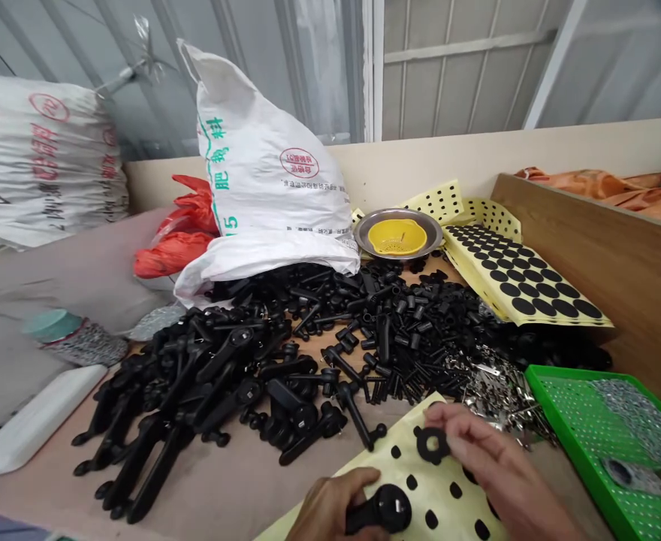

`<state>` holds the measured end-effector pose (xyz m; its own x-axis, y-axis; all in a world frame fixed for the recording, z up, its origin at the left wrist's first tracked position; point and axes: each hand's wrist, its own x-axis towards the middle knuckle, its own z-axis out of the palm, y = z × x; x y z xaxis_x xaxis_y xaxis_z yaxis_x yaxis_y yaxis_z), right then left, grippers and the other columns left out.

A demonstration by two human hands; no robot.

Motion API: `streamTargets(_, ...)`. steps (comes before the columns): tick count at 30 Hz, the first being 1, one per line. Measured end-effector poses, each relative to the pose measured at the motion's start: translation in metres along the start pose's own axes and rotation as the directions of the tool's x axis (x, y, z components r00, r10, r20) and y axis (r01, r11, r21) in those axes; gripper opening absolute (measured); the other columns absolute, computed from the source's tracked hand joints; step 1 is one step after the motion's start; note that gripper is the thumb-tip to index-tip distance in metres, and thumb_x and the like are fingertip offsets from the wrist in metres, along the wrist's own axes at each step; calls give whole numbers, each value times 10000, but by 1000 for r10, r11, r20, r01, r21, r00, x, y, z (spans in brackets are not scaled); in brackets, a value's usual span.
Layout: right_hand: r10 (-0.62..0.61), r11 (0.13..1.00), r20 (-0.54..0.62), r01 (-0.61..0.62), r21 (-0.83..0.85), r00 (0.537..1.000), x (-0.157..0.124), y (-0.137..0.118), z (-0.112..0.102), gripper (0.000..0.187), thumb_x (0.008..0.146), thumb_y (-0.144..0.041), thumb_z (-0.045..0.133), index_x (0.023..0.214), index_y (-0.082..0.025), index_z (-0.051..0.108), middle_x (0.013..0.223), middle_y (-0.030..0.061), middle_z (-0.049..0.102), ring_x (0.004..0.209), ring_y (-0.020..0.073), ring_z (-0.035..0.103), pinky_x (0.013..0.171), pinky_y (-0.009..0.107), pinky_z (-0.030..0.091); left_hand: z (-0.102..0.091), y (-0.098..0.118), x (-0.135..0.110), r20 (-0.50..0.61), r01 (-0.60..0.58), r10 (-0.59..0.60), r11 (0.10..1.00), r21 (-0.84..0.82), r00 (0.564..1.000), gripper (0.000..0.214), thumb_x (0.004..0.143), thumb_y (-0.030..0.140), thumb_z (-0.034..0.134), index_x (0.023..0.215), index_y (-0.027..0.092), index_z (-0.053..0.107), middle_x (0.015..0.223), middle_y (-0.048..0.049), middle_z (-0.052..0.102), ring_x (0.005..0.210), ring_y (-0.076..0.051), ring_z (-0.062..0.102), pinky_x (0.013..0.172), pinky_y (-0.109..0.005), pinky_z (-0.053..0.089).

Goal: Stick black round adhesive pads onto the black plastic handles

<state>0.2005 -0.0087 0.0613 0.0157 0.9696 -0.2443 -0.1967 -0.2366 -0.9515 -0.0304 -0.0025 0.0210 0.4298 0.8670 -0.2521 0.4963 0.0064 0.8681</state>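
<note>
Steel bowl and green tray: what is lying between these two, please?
In the head view, a yellow sheet of black pads and a heap of small silver parts lie between the steel bowl and the green tray.

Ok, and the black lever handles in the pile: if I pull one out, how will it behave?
The black lever handles are likely stiff and fairly light: they look like moulded plastic. Overlapping in a heap, one may drag its neighbours.

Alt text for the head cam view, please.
Two hands over a yellow sheet of black adhesive dots: the right hand pinches a black lobed ring, and the left hand grips a black round-headed knob. Beyond them, black plastic clamp levers lie heaped on a table before a white woven sack.
</note>
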Motion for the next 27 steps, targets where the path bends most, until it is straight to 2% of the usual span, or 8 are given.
streamTargets(3,76,997,115,-78,17,990,-8,15,4,202,710,-400,681,671,-207,636,956,47,607,881,219,568,749,284,448,5,12,8,157,183,-139,932,-314,978,227,595,151,621,820,172,607,537,74,463,477,-68,379,436,-161,265)
streamTargets(5,108,992,146,-116,50,983,-11,24,6,207,711,-397,678,668,-199,635,957,53,590,852,212,565,732,286,452,12,17,13,211,252,-167,836,-488,963,267,566,157,614,823,172,544,516,88,462,433,-53,349,421,-164,240)
streamTargets(7,105,991,149,-116,71,983,-11,30,7,206,714,-392,675,668,-195,635,967,59,582,857,215,560,730,292,452,18,20,16,207,266,-177,772,-578,962,336,560,185,621,880,170,519,543,72,526,422,-53,376,422,-166,270)
streamTargets(11,76,996,184,-84,34,980,-8,33,4,217,729,-394,660,658,-190,641,956,70,597,910,225,545,752,279,437,25,20,19,148,209,-150,764,-611,978,396,574,215,614,956,121,569,613,10,594,486,-80,442,447,-182,352)
streamTargets(16,63,998,182,-67,19,981,-6,37,2,243,734,-438,647,670,-204,632,967,59,601,936,227,544,786,275,434,27,19,20,149,199,-135,762,-616,980,423,604,265,637,992,97,624,661,-26,607,525,-92,463,453,-182,375)
streamTargets(19,52,999,152,-53,3,987,-6,41,2,260,725,-454,655,658,-206,623,964,61,611,953,234,545,798,278,435,27,21,20,128,206,-161,772,-602,979,466,601,285,650,1029,102,624,688,-35,616,541,-102,482,462,-188,391)
streamTargets(23,62,998,140,-57,-39,988,-7,39,4,250,738,-445,647,668,-207,621,964,58,612,925,225,561,779,270,445,25,24,18,166,212,-139,777,-593,976,443,610,249,624,1030,109,632,703,-27,615,530,-90,471,487,-192,390)
streamTargets(27,88,994,130,-79,-72,988,-10,36,6,231,745,-420,646,662,-206,625,962,53,607,857,205,575,736,265,459,28,22,16,102,205,-180,771,-603,978,490,570,229,579,1042,102,619,688,-24,613,532,-98,464,475,-196,377)
